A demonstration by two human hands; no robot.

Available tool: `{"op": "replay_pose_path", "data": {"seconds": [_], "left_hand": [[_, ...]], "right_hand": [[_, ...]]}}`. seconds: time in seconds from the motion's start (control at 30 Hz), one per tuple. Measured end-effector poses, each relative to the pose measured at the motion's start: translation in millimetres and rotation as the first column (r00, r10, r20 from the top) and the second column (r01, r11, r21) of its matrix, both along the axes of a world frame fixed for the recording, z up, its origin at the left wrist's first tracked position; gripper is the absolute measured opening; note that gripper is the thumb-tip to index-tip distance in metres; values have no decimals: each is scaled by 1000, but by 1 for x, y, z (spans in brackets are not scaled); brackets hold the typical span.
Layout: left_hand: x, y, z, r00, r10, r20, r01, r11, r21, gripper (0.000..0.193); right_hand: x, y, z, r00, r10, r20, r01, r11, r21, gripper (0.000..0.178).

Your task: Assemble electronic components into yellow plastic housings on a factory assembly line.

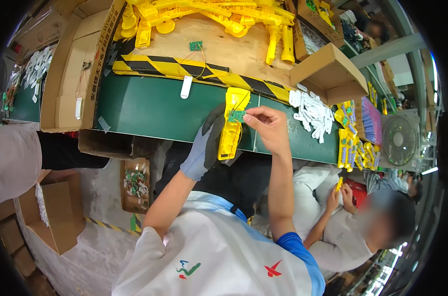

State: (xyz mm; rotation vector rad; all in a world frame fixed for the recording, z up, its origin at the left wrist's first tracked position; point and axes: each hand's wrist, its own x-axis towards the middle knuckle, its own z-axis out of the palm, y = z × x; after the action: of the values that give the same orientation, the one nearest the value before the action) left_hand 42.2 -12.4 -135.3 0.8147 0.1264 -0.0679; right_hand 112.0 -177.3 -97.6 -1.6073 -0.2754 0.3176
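Observation:
My left hand, in a grey and black glove, is closed around a yellow plastic housing half, its hollow side facing up. Bare, my right hand pinches a small green circuit board over the upper part of that housing. Thin wires run from around the board. On the bench just beyond my left hand lies a white plastic piece. A wire loop joins it to another green circuit board on the wooden surface behind the striped edge.
Yellow housings pile up at the back. White plastic pieces lie heaped on the right beside an open cardboard box. A long carton stands left. To the right, a co-worker's hands hold a yellow part; a fan stands behind.

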Motion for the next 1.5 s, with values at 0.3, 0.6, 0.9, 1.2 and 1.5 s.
{"op": "replay_pose_path", "data": {"seconds": [0.3, 0.6, 0.9, 1.2, 1.5], "left_hand": [[0, 3, -3, 999, -28, -34, 28, 1000, -10, 47], [1, -2, -4, 996, -17, -86, 1, 984, -179, 39], [1, -8, 1, 988, 57, -141, -47, 996, 72, 21], [0, -6, -9, 989, 77, -129, -85, 994, -62, 19], [7, -10, -10, 992, 90, -84, -91, 996, -15, 21]], "right_hand": [[2, 2, -12, 999, -33, -28, 35, 997, 71, 12], [-3, -5, -14, 997, -73, -36, 76, 994, 77, 11], [-11, 9, -27, 985, -141, -96, 145, 988, 42, 8], [-12, 15, -27, 980, -71, -184, 79, 996, 34, 10], [-39, 14, -38, 979, -186, -87, 199, 962, 185, 21]]}}
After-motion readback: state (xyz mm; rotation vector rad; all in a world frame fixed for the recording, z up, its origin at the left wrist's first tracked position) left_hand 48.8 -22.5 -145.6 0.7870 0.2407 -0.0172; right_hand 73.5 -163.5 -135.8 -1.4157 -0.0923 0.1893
